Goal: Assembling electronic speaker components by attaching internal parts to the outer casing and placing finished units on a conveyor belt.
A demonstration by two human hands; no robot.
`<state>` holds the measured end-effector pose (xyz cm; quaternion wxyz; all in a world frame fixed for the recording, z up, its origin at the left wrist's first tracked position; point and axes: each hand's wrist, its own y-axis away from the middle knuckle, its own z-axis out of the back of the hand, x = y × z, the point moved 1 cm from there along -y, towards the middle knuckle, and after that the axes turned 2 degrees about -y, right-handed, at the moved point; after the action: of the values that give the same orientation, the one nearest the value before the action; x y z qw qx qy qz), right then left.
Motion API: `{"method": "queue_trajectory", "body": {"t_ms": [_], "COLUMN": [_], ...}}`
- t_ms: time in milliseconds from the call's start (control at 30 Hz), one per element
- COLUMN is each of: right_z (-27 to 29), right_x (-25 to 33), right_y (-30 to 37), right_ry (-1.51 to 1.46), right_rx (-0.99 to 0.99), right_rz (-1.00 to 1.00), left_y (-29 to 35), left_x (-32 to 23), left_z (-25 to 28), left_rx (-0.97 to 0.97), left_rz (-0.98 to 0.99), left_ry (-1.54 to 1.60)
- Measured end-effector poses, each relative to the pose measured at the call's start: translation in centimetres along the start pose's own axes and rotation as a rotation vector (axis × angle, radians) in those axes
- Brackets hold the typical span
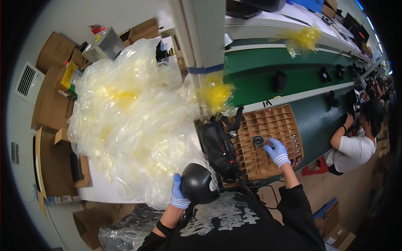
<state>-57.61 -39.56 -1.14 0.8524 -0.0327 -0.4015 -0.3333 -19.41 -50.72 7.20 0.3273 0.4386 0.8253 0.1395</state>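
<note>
My left hand [179, 193], in a blue and white glove, is closed around the side of a glossy black rounded shell [197, 183] in front of my body. My right hand [277, 152], gloved alike, is over a cardboard divider tray [268, 121]. Its fingertips are pinched at the right edge of a small round black part [258, 141] with a ringed face. A thin wire runs from near this part to the left. Many square cells make up the tray, and small parts lie along its right side. Between my hands lies a black bag [217, 146] with cables.
Clear and yellowish plastic bags [134, 108] cover the table at left, with cardboard boxes [54, 83] beyond. A green conveyor belt [251, 75] carrying black parts runs behind the tray. A pillar [205, 37] stands between. Another person [356, 142] sits at right near a red stool [314, 167].
</note>
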Motion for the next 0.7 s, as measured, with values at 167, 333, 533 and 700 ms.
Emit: {"method": "queue_trajectory", "body": {"t_ms": [167,333,533,700], "right_z": [-2.4,-3.4,-4.3,-3.1], "right_x": [4.9,5.9,3.2,4.2], "right_y": [-1.6,-0.6,1.3,2.9], "right_ry": [0.353,0.389,0.407,0.431], "right_rx": [-0.02,-0.126,-0.175,-0.147], "right_rz": [-0.046,0.052,0.365,0.51], "left_y": [-0.8,-0.7,0.6,1.1], "left_x": [0.6,-0.1,-0.7,-2.4], "left_z": [0.5,-1.8,-3.1,-4.9], "left_rx": [0.077,0.45,0.408,0.698], "left_rz": [0.05,0.038,-0.146,-0.354], "left_ry": [0.322,0.436,0.246,-0.219]}}
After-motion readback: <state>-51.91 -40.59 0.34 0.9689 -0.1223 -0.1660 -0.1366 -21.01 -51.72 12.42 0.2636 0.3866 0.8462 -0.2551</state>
